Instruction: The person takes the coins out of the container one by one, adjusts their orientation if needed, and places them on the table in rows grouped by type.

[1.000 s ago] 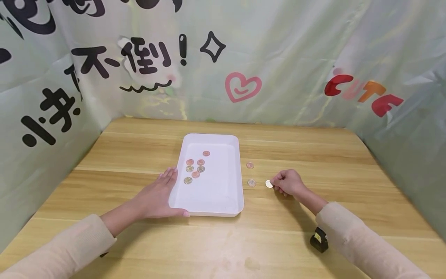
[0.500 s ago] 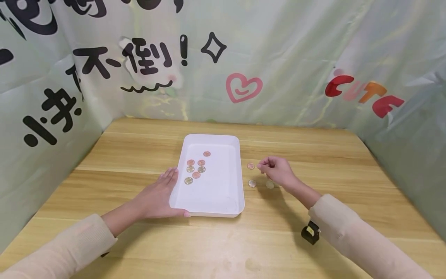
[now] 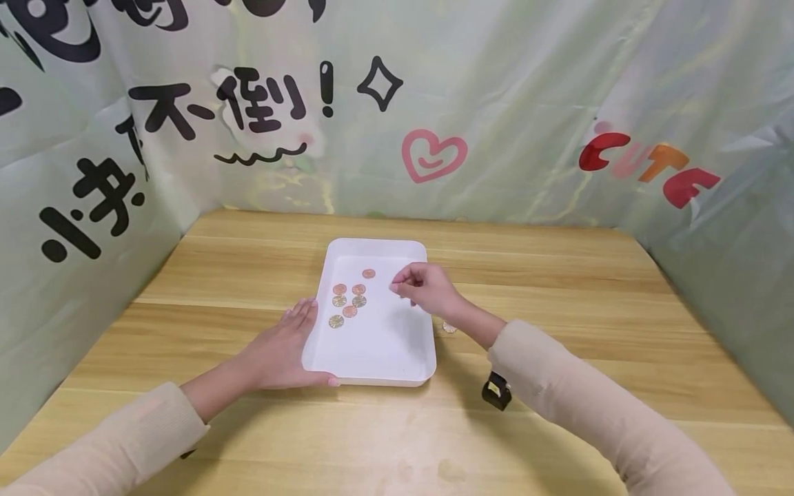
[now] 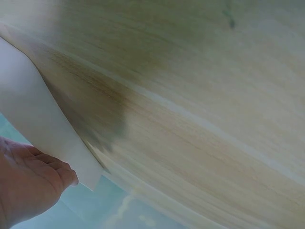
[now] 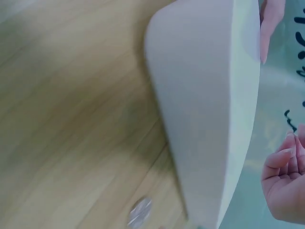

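White tray (image 3: 378, 358) is lying on the wooden table (image 3: 558, 275), coins (image 3: 349, 297) inside; left hand (image 3: 276, 351) is resting flat against its near-left corner; right hand (image 3: 424, 288) is hovering above, fingers curled, grasp unclear; one coin (image 3: 449, 328) is lying just beside the tray.

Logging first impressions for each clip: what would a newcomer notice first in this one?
The white tray at the middle of the wooden table, with a cluster of coins lying in its left half. The right hand hovers over the tray with curled fingers, while the left hand rests against the tray's left edge. One more coin lies on the table just right of the tray.
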A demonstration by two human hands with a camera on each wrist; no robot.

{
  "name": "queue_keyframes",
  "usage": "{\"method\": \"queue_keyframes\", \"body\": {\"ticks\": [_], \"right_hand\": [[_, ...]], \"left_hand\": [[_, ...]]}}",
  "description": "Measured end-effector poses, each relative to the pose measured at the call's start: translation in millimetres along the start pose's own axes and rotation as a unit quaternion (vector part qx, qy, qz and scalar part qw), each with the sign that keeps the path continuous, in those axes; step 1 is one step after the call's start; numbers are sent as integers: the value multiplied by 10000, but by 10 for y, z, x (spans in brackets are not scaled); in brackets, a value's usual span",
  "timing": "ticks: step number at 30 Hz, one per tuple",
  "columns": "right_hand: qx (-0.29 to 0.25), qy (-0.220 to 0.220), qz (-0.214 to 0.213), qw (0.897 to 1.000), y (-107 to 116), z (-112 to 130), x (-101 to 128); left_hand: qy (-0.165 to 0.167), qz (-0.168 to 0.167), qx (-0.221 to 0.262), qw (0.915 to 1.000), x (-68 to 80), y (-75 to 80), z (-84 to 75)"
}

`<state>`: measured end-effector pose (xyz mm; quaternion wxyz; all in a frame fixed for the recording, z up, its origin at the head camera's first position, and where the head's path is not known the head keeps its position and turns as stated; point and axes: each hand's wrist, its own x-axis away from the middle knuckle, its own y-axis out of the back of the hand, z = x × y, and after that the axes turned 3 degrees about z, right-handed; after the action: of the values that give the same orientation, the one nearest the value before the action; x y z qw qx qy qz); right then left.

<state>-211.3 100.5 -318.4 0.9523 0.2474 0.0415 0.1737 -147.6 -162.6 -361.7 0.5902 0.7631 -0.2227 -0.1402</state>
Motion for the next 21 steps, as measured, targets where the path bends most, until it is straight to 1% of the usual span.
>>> {"method": "queue_keyframes", "body": {"ticks": [3, 8, 10, 12, 16, 19, 21], "right_hand": [[-15, 76, 160, 9998, -131, 103, -101], [60, 319, 392, 9987, -295, 275, -333], [128, 364, 583, 9976, -346, 310, -428], [281, 269, 844, 9957, -391, 306, -508], [818, 28, 1429, 9863, -469, 240, -631], [1174, -52, 1690, 9786, -510, 193, -691], [1309, -84, 1810, 9747, -527, 178, -724]], "left_hand": [[30, -24, -1, 10000, 5, -5, 18], [27, -45, -12, 10000, 4, -13, 37], [7, -38, -36, 10000, 1, -15, 38], [-1, -27, -28, 10000, -1, -17, 36], [-39, -37, 36, 10000, -5, -14, 28], [-35, -53, 18, 10000, -2, -11, 32], [-18, -53, -8, 10000, 2, -9, 39]]}}
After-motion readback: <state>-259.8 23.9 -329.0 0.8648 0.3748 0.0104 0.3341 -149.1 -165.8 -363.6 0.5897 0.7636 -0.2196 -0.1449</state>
